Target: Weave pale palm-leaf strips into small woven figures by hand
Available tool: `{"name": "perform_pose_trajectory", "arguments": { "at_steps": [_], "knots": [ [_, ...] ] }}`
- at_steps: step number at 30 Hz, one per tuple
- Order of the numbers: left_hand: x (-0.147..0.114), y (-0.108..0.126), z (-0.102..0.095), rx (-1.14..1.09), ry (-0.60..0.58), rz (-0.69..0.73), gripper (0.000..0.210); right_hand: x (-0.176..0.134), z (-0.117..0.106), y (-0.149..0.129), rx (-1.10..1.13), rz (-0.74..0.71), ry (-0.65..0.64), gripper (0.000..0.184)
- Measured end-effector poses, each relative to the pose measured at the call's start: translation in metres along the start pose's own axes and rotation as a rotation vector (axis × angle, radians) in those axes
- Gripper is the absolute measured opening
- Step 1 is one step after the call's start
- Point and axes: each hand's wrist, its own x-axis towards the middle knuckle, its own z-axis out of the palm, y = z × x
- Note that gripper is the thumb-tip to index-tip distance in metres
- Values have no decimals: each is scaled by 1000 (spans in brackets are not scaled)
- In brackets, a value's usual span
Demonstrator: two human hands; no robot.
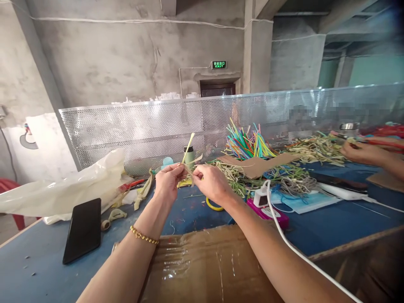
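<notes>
Head view: both hands are up in front, fingertips almost meeting over the blue table (189, 225). Left hand (168, 182) pinches a pale strip (188, 148) between thumb and fingers; right hand (212, 182) pinches close beside it, on the same bit or a second one, can't tell. Tips close together probably because the strip is thin and needs fine control; one end pokes up free, another sticks out rightward. So the strip is off the table, between the two hands, above the cardboard (205, 263), which lies under the forearms, maybe as a work pad.

Loose strands (235, 179) lie right of the right hand, likely for easy reach. Coloured stems (249, 145) stand bunched behind them, perhaps so single ones can be pulled. Yellow ring (214, 205) sits just below the right hand. Bottle (190, 156) stands behind the fingertips. Phone (82, 231) and plastic bag (72, 189) are off left, presumably out of the way. Plug (261, 197) sits in the pink block (268, 213), its cable (285, 240) trailing past the right forearm. Far right, a co-worker's hand (362, 152) is over another straw pile (315, 149).
</notes>
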Motion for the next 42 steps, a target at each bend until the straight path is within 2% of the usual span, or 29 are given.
{"name": "perform_pose_trajectory", "arguments": {
  "at_steps": [3, 8, 14, 17, 21, 27, 35, 42],
  "knots": [
    [-1, -2, 2, 23, 21, 36, 20, 0, 5, -4, 181, 20, -51, 6],
    [-8, -5, 10, 115, 22, 161, 16, 1, 7, -5, 419, 37, -121, 29],
    [-13, -4, 14, 185, -45, 165, 14, 3, 0, -3, 812, 312, -250, 15],
    [-15, -3, 15, 232, -36, 164, 14, 3, -5, -2, 918, 365, -295, 16],
    [-16, 0, 16, 270, -20, 191, 12, 3, -6, 0, 944, 351, -328, 21],
    [-13, -3, 13, 306, -30, 248, 12, 3, 0, 2, 879, 346, -277, 17],
    [-10, -10, 11, 394, -46, 305, 10, 2, 1, 4, 770, 267, -284, 16],
    [-6, -13, 8, 513, -71, 406, 8, 2, 1, 1, 777, 341, -267, 14]
  ]
}}
